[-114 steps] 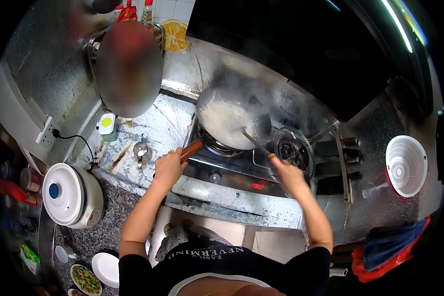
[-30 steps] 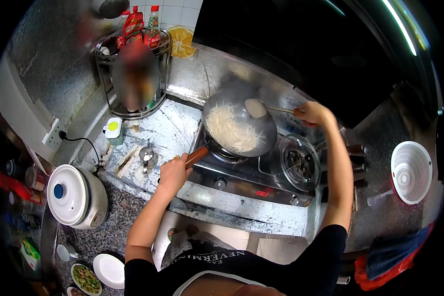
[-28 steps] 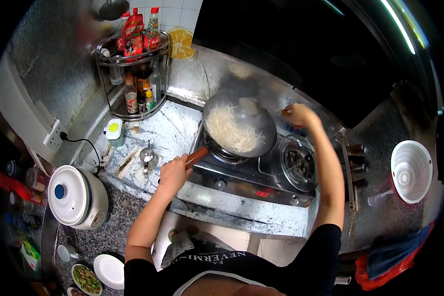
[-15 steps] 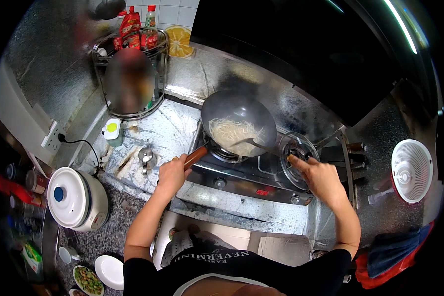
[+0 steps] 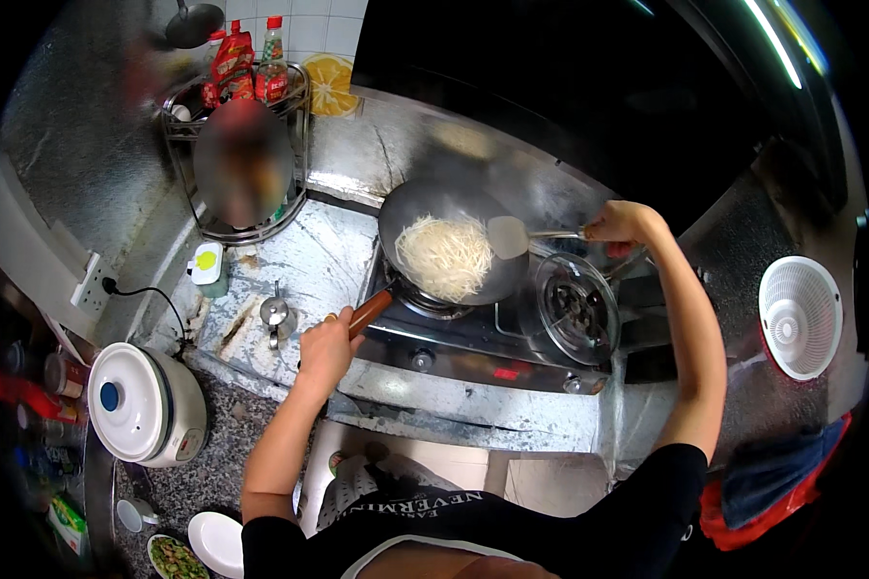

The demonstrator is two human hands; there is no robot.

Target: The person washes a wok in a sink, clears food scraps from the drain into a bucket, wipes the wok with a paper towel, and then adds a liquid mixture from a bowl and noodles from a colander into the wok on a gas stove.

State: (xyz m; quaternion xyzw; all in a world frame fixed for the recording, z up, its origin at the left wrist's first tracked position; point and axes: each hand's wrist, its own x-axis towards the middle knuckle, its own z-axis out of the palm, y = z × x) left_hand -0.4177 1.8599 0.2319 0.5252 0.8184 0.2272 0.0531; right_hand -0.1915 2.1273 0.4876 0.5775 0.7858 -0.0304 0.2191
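A dark wok (image 5: 410, 207) sits over the left burner of the gas stove, with a heap of pale, thin strips (image 5: 444, 256) in it, perhaps noodles or shredded vegetable. My left hand (image 5: 326, 347) is closed round the wok's brown wooden handle (image 5: 372, 311). In my right hand (image 5: 623, 224), raised to the right of the wok, is the handle of a metal spatula (image 5: 508, 237). The spatula's broad blade lies at the wok's right side, beside the strips. A clear glass lid (image 5: 589, 307) rests over the right burner.
Left of the stove stand a small metal pot (image 5: 274, 311) and a lidded seasoning jar (image 5: 209, 265). A bottle rack (image 5: 299, 145) fills the back corner. A white rice cooker (image 5: 140, 405) and plates (image 5: 216, 542) are at lower left. A white basket (image 5: 799, 314) stands far right.
My right hand has moved up and away, swinging the spatula from the wok's lower right to its right side. The strips are now gathered in a rounder heap. My left hand keeps its hold.
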